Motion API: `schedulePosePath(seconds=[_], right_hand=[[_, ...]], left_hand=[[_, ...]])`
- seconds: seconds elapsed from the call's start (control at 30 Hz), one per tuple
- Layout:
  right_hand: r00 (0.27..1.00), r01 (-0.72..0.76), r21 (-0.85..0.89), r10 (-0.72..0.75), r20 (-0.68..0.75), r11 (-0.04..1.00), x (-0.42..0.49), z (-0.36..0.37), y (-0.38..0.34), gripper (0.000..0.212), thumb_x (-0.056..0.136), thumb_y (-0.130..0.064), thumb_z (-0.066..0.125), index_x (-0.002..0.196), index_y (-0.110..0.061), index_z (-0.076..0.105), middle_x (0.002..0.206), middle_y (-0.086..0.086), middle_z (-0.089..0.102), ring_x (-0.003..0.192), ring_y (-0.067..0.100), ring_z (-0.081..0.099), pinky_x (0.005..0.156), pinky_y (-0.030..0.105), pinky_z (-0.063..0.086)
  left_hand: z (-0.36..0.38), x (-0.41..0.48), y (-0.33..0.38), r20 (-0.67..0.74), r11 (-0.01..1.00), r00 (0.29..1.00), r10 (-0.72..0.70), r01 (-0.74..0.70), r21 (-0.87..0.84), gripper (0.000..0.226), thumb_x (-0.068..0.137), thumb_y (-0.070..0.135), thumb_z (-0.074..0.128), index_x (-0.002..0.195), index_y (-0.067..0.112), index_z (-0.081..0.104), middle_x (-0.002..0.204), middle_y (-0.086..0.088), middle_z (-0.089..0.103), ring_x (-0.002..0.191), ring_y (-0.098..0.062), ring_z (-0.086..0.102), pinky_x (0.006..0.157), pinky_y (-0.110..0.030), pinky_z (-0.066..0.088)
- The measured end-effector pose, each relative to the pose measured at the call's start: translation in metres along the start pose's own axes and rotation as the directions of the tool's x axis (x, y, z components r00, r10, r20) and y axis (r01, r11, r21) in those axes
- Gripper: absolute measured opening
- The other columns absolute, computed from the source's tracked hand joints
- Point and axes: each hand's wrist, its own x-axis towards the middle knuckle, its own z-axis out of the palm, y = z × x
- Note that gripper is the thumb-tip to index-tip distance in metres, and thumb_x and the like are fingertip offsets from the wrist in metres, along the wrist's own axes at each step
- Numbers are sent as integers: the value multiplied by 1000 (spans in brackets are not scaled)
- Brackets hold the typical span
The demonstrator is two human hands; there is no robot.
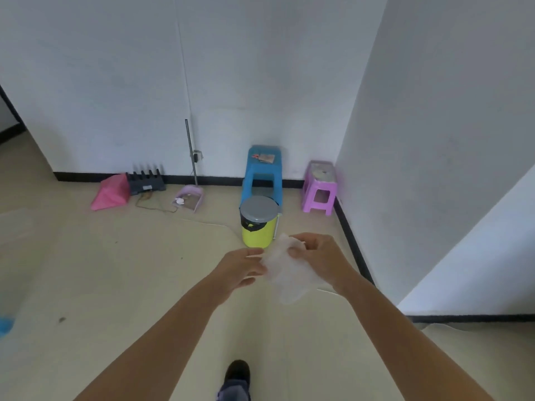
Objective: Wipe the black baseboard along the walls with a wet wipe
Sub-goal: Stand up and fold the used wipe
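Two hands, one wipe: both the left hand (241, 266) and the right hand (318, 256) hold the wet wipe (285, 274) out in front, above the floor (115, 270).
Head view, left fingers: curled, pinching the wipe's left edge.
Head view, right fingers: curled round the wipe's upper right part; most of the sheet hangs loose below and between the hands.
Head view, wipe: crumpled and partly spread, not yet folded into a pad, and touching no wall.
Head view, baseboard: the black baseboard (351, 241) runs along the foot of the right wall, its long axis going away from the person toward the corner; it goes on along the far wall behind the things standing there.
Key relation: the nearest stretch lies to the right of and below the wipe, so the right hand is the closer one, by my judgement.
Step in hand: probably opening or arranging the wipe before wiping starts.
Next move calls for: stooping and a reach down and rightward, then strokes along the strip's length.
In the way: a yellow bin (259, 227) just ahead, a blue stool (262, 175) and a purple stool (320, 186) against the far strip.
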Motion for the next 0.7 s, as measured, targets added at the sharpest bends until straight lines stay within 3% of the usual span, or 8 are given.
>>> schedulePosePath(seconds=[0.1, 0.2, 0.3, 0.53, 0.7], right_hand=[[1000, 19, -51, -19, 0, 998, 101, -23, -14, 22, 86, -10, 65, 83, -31, 71, 86, 1, 70, 76, 13, 62, 69, 24, 49], [999, -11, -63, 9, -38, 998, 192, -53, -22, 13, 88, -13, 64, 94, -21, 72, 90, 0, 71, 79, 14, 64, 68, 22, 49], [990, -58, -139, 38, -139, 989, 274, -97, -22, 8, 88, -13, 63, 91, -15, 71, 83, -2, 68, 73, 12, 61, 65, 18, 47], [951, -184, -76, 158, -265, 980, 460, -206, 17, 9, 85, -9, 66, 91, -11, 72, 84, 0, 69, 75, 11, 59, 65, 14, 42], [951, -208, -161, 161, -264, 965, 597, -295, 51, 11, 86, -15, 63, 84, -24, 69, 79, -7, 68, 71, 7, 61, 62, 17, 46]], left_hand=[[-7, 94, 53, 122, 999, 992, 28, -33, 32, 59, 66, 5, 68, 122, 24, 59, 113, 5, 67, 104, -14, 61, 91, -33, 44], [-6, 188, 105, 166, 998, 986, 5, -14, 55, 47, 75, 9, 66, 119, 24, 62, 112, 1, 67, 107, -16, 60, 94, -34, 45], [6, 281, 148, 110, 998, 993, -46, 40, 58, 35, 82, 8, 65, 116, 18, 62, 106, -5, 66, 101, -18, 61, 90, -32, 47], [77, 502, 208, 116, 977, 986, -120, 97, 188, 18, 83, 5, 63, 98, 14, 68, 81, 1, 66, 76, -11, 59, 82, -27, 47], [137, 661, 240, 69, 975, 988, -137, 122, 187, 15, 81, 7, 66, 93, 17, 69, 78, 0, 66, 72, -10, 60, 69, -21, 47]])
